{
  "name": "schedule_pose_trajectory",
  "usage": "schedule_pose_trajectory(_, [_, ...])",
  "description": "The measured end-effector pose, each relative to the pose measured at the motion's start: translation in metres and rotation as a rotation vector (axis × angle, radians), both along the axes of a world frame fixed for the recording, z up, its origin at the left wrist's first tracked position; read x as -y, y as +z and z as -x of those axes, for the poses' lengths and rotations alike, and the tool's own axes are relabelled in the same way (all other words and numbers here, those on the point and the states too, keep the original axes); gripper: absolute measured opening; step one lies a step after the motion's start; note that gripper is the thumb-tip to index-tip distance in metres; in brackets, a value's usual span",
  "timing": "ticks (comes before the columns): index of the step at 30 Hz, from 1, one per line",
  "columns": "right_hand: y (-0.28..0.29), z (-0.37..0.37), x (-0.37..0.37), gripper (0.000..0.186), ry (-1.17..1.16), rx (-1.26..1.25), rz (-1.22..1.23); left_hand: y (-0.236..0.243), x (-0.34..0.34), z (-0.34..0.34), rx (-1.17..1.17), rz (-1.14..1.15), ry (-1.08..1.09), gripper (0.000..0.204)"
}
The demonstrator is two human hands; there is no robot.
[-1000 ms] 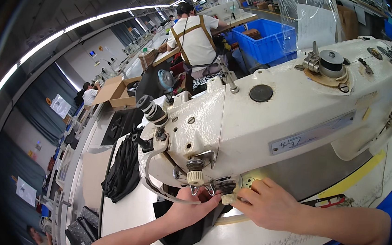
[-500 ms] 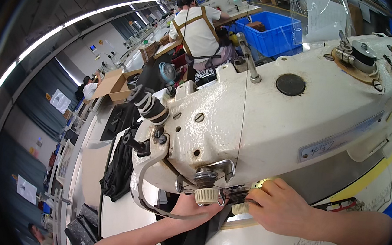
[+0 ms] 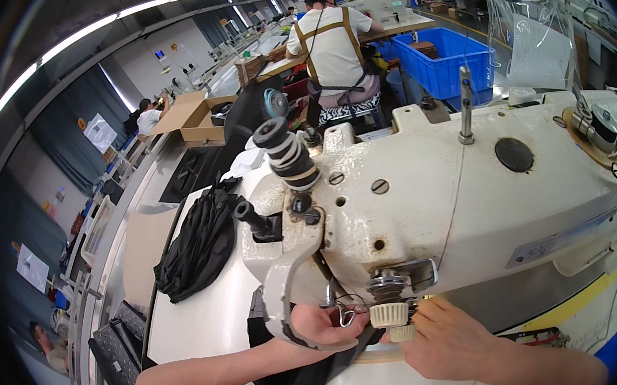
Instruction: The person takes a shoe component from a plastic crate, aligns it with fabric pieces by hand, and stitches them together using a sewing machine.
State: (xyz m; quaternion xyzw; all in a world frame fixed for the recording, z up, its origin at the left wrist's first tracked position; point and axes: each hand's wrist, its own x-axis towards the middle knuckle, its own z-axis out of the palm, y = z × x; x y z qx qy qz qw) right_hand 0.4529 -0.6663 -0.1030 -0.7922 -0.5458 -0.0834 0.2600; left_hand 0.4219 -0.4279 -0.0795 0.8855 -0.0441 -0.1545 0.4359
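Note:
A white industrial sewing machine (image 3: 425,195) fills the right half of the view. Its cream tension knob (image 3: 389,315) sits between my hands at the needle end. My left hand (image 3: 326,327) is left of the knob, behind the curved grey lever (image 3: 287,286); its fingers are curled together, the tips partly hidden. Right of the knob, my right hand (image 3: 449,340) has bent, closed fingers tucked under the machine head. Whatever either hand pinches is too small or hidden to name. Black fabric (image 3: 293,371) lies on the white machine bed below my left hand.
Bunched black cloth (image 3: 198,241) lies on the table at left. Farther back are an open cardboard box (image 3: 197,118), a blue crate (image 3: 445,61) and a seated person (image 3: 332,44). A thread (image 3: 454,205) runs down the machine's front. Red-handled snips (image 3: 541,337) rest near my right forearm.
The view has shifted, so the machine sits farther right. My right hand's fingers have moved lower beside the knob. My left hand stays near the needle end, its fingers curled.

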Motion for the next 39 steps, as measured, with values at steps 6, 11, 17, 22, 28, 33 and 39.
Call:
schedule_pose_trajectory(6, [-0.004,-0.001,-0.002,0.016,0.033,0.006,-0.018,-0.016,0.0,-0.001,-0.176,0.473,0.197,0.018])
schedule_pose_trajectory(11, [-0.011,0.001,-0.005,0.015,0.009,-0.005,0.015,0.001,0.003,0.0,0.242,0.176,0.004,0.014])
schedule_pose_trajectory(17, [-0.003,0.002,-0.003,0.016,-0.007,0.031,0.098,-0.006,0.0,0.008,0.844,-0.475,-0.301,0.024])
schedule_pose_trajectory(22, [0.0,0.002,-0.004,0.021,0.022,0.153,-0.009,-0.01,-0.008,0.012,0.801,-0.591,-0.458,0.04])
schedule_pose_trajectory(28, [-0.004,0.003,-0.008,0.021,0.026,0.222,-0.034,-0.011,-0.011,0.009,0.764,-0.594,-0.471,0.044])
schedule_pose_trajectory(33, [-0.013,0.001,-0.008,0.02,0.037,0.21,-0.085,-0.012,-0.008,0.01,0.778,-0.581,-0.447,0.042])
schedule_pose_trajectory(39, [-0.011,0.004,-0.01,0.019,0.004,0.201,-0.111,-0.014,-0.009,0.006,0.814,-0.526,-0.399,0.041])
